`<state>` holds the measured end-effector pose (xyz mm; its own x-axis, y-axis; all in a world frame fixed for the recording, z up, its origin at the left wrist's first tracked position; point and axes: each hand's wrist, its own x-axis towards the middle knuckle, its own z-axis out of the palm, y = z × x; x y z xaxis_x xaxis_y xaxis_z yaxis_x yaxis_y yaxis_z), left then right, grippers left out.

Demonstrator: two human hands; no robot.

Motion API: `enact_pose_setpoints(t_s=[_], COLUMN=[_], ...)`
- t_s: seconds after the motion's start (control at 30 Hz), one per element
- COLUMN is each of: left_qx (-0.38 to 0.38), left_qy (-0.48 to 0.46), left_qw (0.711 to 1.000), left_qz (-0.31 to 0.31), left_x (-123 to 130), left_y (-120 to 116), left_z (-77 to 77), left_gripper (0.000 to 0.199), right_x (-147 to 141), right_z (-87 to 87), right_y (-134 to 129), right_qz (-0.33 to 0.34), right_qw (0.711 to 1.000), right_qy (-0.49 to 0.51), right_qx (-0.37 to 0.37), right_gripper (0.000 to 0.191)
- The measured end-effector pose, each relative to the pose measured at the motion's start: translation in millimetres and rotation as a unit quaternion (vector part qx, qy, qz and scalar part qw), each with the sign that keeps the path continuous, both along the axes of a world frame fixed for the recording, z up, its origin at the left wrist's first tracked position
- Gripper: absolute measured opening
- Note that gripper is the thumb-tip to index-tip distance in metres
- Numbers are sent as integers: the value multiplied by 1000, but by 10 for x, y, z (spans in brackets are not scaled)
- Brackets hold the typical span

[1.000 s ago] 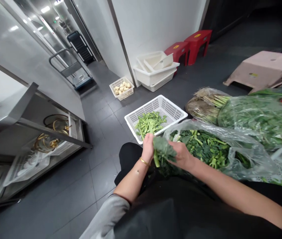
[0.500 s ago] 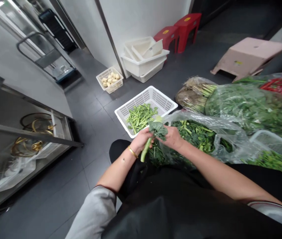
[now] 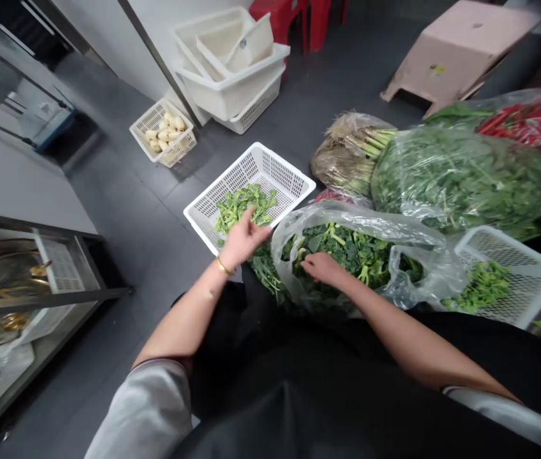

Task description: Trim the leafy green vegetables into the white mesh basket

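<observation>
My left hand (image 3: pixel 244 241), with a gold bangle on its wrist, is over the near edge of a white slotted basket (image 3: pixel 294 180), its thumb and a finger spread and nothing seen in it. Cut green stems (image 3: pixel 246 203) lie in that basket. My right hand (image 3: pixel 322 268) is at the left part of an open clear plastic bag (image 3: pixel 423 233) of leafy greens (image 3: pixel 363 252). Its fingers are curled together beside a pale stem, and whether they grip anything is hidden.
Behind stand a small basket of pale pieces (image 3: pixel 187 143), stacked white tubs (image 3: pixel 232 95) and a pink stool (image 3: pixel 456 51). Bagged greens (image 3: pixel 461 172) and another basket (image 3: pixel 533 280) lie right. A metal shelf (image 3: pixel 112 294) stands left.
My hands have moved apart, left toward the basket and right over the bag. The leafy stem they held is no longer in them. The view has shifted, bringing the right-hand basket further into sight.
</observation>
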<state>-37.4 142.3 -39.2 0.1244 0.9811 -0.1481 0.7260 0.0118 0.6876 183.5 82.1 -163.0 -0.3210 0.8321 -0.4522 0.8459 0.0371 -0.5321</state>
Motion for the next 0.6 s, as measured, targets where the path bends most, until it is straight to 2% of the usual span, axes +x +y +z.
enact_pose_setpoints(t_s=[0.07,0.13,0.2,0.27,0.37,0.43,0.5,0.6], left_qx=[-40,-64,-91,-106,-81,-68,-74,-80], left_qy=[119,214,270,274,224,201,195,207], left_qw=[990,969,951,947,963,972,975,969], left_qz=[-70,-105,-120,-133,-130,-101,-79,-110], left_x=[313,516,575,527,395,329,293,297], left_y=[-206,-254,-165,-27,112,139,137,113], left_z=[-135,-282,-396,-432,-362,-303,-274,-284], left_gripper=[90,88,61,32,18,16,14,13], right_x=[168,169,44,-120,-292,-327,-315,-287], right_z=[-165,-369,-572,-731,-838,-832,-788,-713], right_y=[193,373,551,720,843,739,469,-34], right_qz=[-43,-71,-85,-92,-87,-72,-60,-53], right_qw=[998,996,993,991,991,993,995,996], right_qy=[-31,-45,-49,-54,-58,-53,-52,-61], right_qx=[-19,-38,-58,-77,-88,-79,-61,-33], right_gripper=[31,45,53,52,47,44,42,41])
